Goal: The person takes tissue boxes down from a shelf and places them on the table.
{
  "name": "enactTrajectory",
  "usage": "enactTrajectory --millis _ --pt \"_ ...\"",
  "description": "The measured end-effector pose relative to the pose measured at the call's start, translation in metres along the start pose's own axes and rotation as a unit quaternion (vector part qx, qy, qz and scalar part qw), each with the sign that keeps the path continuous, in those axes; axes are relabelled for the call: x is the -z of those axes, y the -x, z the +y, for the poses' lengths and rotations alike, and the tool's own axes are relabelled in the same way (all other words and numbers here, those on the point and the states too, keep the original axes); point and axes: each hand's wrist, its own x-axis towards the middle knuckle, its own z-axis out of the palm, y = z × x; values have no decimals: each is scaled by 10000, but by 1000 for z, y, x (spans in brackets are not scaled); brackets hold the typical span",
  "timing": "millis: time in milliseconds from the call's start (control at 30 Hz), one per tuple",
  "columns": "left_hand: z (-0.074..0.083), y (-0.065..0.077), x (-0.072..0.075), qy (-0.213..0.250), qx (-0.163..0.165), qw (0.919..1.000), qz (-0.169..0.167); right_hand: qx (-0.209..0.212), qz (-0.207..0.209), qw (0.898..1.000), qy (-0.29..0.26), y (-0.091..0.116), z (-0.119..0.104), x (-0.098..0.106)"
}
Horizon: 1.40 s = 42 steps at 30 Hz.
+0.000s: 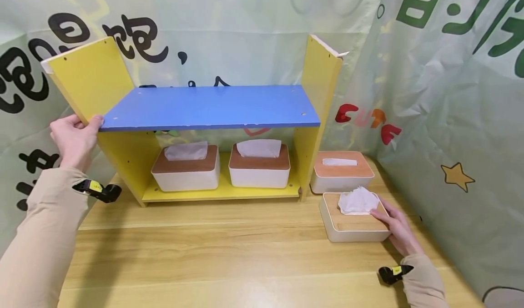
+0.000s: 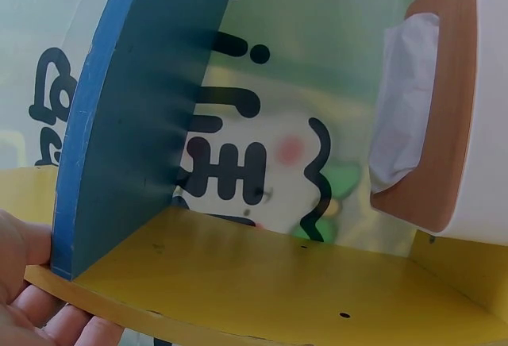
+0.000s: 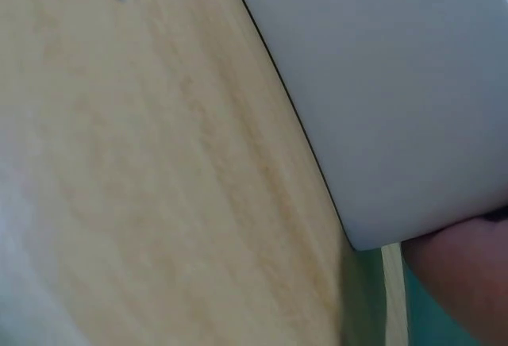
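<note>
My left hand (image 1: 78,137) grips the left side panel of a yellow shelf (image 1: 92,80) where its blue board (image 1: 209,105) meets the panel. The left wrist view shows the thumb by the board's front corner and the fingers (image 2: 67,322) curled round the panel's edge. On the table at the right, my right hand (image 1: 399,226) holds a white tissue box (image 1: 356,235) with a wooden lid by its right end, thumb on the lid. A tissue sticks up from its slot. In the right wrist view, the white wall (image 3: 397,108) of this box fills the upper right.
Two similar tissue boxes, one on the left (image 1: 186,180) and one on the right (image 1: 259,176), stand on the shelf's lower level. Another tissue box (image 1: 344,183) is behind the held one, beside the shelf. A printed curtain (image 1: 450,130) hangs behind and along the right of the wooden table (image 1: 204,253).
</note>
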Motion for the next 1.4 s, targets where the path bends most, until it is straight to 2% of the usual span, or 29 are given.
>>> enactTrajectory --millis 167,400,667,833,1233,1400 --pt "1 0 0 -44 -12 10000 -28 -97 38 9999 81 1 1 0" --pt "1 2 0 -227 -68 9997 -26 93 48 9999 -27 -2 2 0" --pt "1 0 -1 -82 -6 10000 2 126 18 9999 -26 -1 3 1" --pt "1 1 0 -284 -19 9996 30 222 31 9997 82 -1 3 0" --pt "0 0 0 -57 11 10000 55 345 1 9994 50 -2 4 1" --pt "0 2 0 -172 -56 9998 62 365 -7 9993 37 -1 5 1"
